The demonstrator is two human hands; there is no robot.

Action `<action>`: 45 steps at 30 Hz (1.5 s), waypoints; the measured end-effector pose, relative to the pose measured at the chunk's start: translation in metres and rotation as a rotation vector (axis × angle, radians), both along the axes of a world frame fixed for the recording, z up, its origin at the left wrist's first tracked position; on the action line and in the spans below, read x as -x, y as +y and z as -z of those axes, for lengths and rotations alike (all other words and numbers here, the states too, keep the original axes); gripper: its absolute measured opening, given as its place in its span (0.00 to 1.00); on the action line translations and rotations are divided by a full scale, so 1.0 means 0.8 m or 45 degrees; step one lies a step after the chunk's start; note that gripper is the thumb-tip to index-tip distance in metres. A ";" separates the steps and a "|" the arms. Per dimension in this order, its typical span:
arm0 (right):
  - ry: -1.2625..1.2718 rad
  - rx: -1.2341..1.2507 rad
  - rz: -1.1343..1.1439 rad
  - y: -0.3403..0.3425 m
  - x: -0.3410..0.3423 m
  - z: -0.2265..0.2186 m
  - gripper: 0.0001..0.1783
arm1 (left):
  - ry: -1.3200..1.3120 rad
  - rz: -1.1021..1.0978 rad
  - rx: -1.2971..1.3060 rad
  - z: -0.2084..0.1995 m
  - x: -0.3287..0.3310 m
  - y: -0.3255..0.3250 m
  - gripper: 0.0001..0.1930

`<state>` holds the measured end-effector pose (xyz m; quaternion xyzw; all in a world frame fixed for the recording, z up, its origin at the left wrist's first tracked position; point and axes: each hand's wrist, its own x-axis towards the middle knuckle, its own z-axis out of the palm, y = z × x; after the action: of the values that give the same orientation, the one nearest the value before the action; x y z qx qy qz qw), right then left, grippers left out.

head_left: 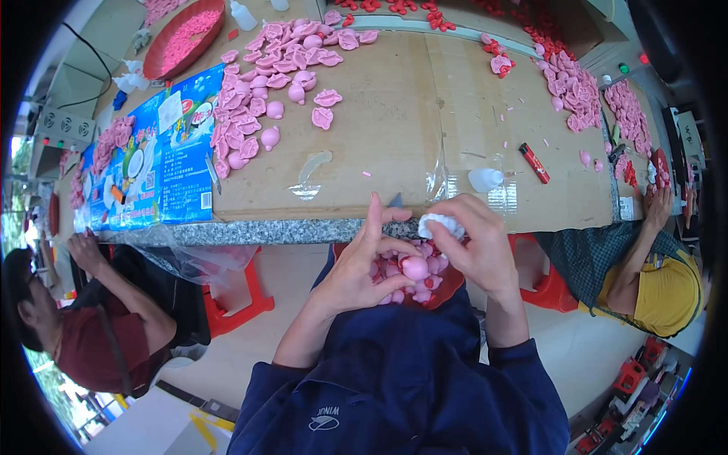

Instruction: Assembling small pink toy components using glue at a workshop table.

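My left hand is over my lap, its thumb and a bent finger closed on a round pink plastic piece, while another finger points up. Just to the right, my right hand pinches a crumpled white cloth above the piece and apart from it. A red bowl rests in my lap below both hands, holding several small round pink pieces with red parts. My hands partly hide the bowl.
A cardboard-covered table with a stone edge carries piles of pink pieces, a red lighter, a white bottle and tweezers. A red basin stands far left. Other people sit left and right.
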<state>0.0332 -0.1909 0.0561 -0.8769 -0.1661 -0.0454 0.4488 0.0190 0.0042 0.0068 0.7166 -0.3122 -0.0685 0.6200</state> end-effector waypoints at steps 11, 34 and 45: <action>0.179 -0.144 0.167 -0.004 0.007 -0.007 0.10 | 0.109 -0.232 0.103 0.010 0.009 -0.001 0.56; -0.181 -0.056 0.495 0.019 0.004 0.006 0.14 | 0.128 -0.605 0.494 0.014 0.019 -0.025 0.52; 0.194 -0.370 0.351 0.023 0.035 0.018 0.12 | 0.171 -0.653 0.542 0.020 0.023 -0.022 0.48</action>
<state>0.0049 -0.1726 0.0413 -0.8184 -0.0017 -0.0634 0.5712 0.0007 -0.0133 -0.0093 0.6202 -0.0874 0.1092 0.7719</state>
